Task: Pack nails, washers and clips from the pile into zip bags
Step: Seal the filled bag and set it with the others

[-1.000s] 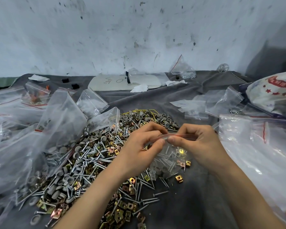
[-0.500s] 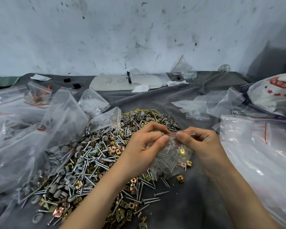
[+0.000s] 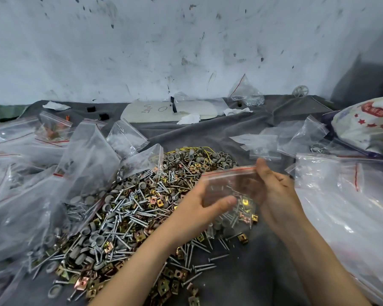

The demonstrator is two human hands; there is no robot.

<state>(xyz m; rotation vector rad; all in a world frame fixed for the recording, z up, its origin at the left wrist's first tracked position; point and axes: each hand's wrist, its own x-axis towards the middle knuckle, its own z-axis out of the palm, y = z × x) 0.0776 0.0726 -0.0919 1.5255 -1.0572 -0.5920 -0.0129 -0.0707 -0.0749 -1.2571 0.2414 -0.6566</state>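
1. Everywhere on the grey-covered bench (image 3: 252, 272) lie plastic bags. A heap of clear bags (image 3: 31, 184) crowds the left side, and some of them spill over the pile's left edge and cover the hardware there.
2. Large clear bags (image 3: 341, 206) are stacked along the right, close beside the right forearm. A white printed sack (image 3: 367, 127) with red stars sits behind them.
3. Farther back, near the stained wall (image 3: 186, 40), lie a white board (image 3: 164, 110) with marks written on it, a crumpled tissue (image 3: 189, 118) and a small bag of metal bits (image 3: 245, 93).
4. The pile (image 3: 128, 213) of silver nails, grey washers and yellow clips spreads across the middle of the bench, with loose nails and clips scattered along its near edge between the two forearms.
5. The zip bag (image 3: 228, 188) hangs over the pile's right edge, its red zip strip uppermost. Nails, clips and washers have settled in its bottom; I cannot tell whether it touches the bench.
6. The left hand (image 3: 199, 208) reaches in across the pile. Its grip is clamped on the bag's left side, thumb on the front and fingers behind the plastic.
7. The right hand (image 3: 272, 188) stands upright at the bag's right edge. Its grip pinches the right end of the zip strip with the thumb on top, and its fingers curl behind the bag.
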